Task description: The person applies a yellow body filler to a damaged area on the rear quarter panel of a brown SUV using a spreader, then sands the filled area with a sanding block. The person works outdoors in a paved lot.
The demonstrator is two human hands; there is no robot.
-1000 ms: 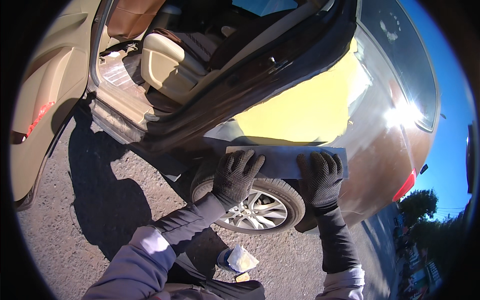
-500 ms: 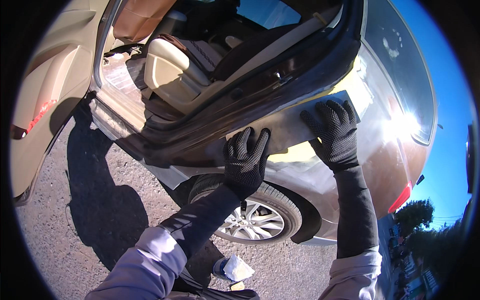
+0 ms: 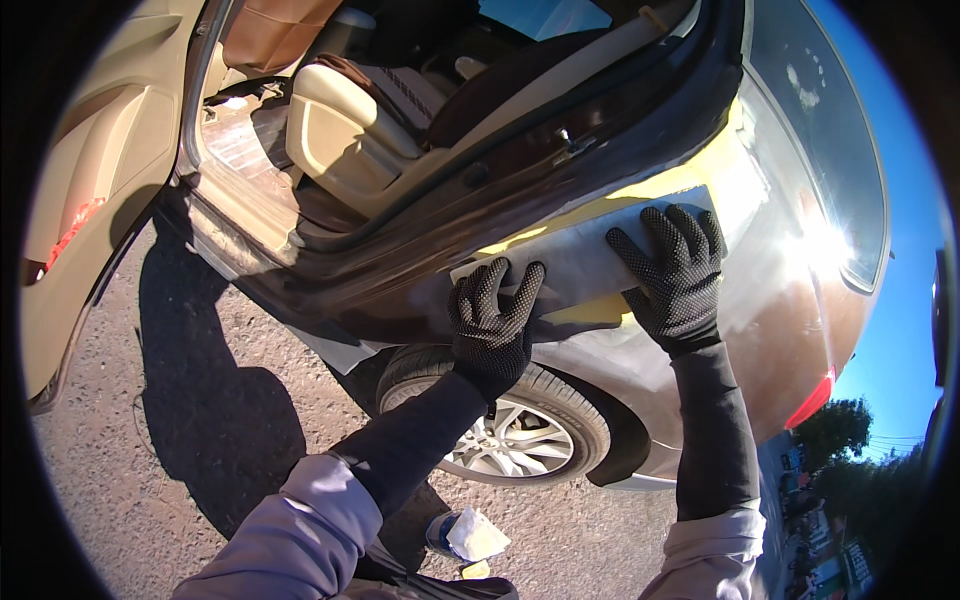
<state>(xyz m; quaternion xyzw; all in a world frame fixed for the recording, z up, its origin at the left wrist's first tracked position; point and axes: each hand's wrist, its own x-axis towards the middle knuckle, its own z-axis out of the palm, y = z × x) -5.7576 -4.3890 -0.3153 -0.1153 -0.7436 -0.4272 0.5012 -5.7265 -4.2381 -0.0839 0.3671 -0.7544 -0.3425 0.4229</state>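
Note:
A long, flat grey sanding board (image 3: 580, 252) lies against the car's rear side panel (image 3: 775, 270), between the rear door opening and the wheel. My left hand (image 3: 492, 325), in a black dotted glove, grips its left end with the fingers curled over its face. At the right end, my right hand (image 3: 677, 280) in a matching glove holds it with fingers bent and somewhat spread. Yellow filler (image 3: 700, 168) shows on the panel above the board, and a smaller patch shows below it. The board's underside is hidden.
The open car door (image 3: 130, 70) stands at the left, with a beige seat (image 3: 335, 130) inside. Below my hands is the rear wheel (image 3: 515, 440). A blue can (image 3: 438, 535), a white folded sheet (image 3: 478, 535) and a yellow piece (image 3: 476, 570) rest on the rough ground.
Both hands have slid the board down the panel toward the wheel. More yellow filler shows above it and less below. The view has shifted slightly.

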